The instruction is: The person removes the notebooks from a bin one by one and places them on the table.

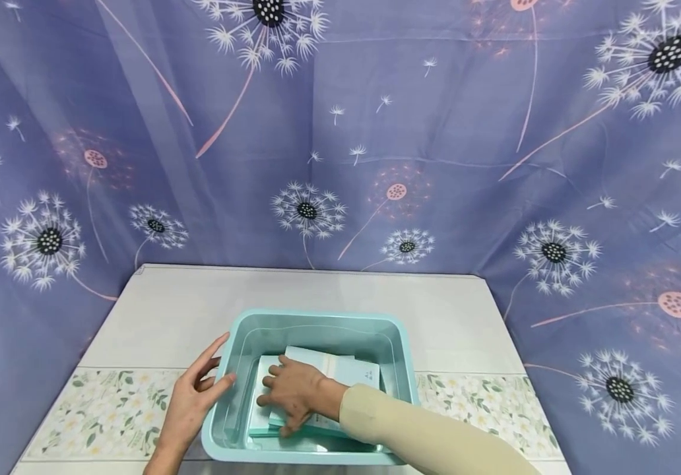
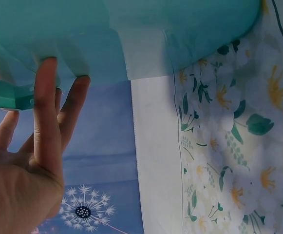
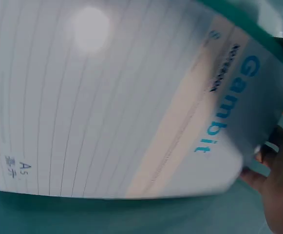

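Book (image 3: 107, 107) looks light and slippery, so grab the end toward the bin's (image 1: 317, 313) left edge, left hand (image 1: 189, 399) and right hand (image 1: 294, 390) fingers both spread wide.

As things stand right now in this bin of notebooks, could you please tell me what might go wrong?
The top notebook lies askew over the lower notebook, so a push could make it slide. The right grip reaches over its left end, so the top notebook might turn if pressed only there. The left grip is at the left side of the bin, not wrapped around it, so the bin may shift on the table.
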### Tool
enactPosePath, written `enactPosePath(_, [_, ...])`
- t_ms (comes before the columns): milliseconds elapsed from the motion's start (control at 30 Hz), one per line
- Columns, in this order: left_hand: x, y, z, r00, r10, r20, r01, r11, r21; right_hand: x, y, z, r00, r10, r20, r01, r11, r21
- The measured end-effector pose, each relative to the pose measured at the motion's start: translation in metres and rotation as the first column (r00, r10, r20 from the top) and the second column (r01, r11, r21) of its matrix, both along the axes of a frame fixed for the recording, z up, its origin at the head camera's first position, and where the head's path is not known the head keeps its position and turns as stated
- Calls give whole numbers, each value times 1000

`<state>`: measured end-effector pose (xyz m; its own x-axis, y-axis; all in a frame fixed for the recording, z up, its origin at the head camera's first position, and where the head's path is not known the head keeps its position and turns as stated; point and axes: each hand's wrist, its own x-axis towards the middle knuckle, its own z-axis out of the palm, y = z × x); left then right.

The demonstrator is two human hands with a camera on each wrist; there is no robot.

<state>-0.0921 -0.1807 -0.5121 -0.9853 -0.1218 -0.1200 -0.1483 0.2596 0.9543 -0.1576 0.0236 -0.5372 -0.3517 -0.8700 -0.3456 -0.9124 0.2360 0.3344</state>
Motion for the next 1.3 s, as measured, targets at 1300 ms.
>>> enactPosePath(1300, [-2, 1, -2, 999, 50, 3, -50, 997, -51, -38, 49, 124, 838, -541, 73, 331, 396, -857])
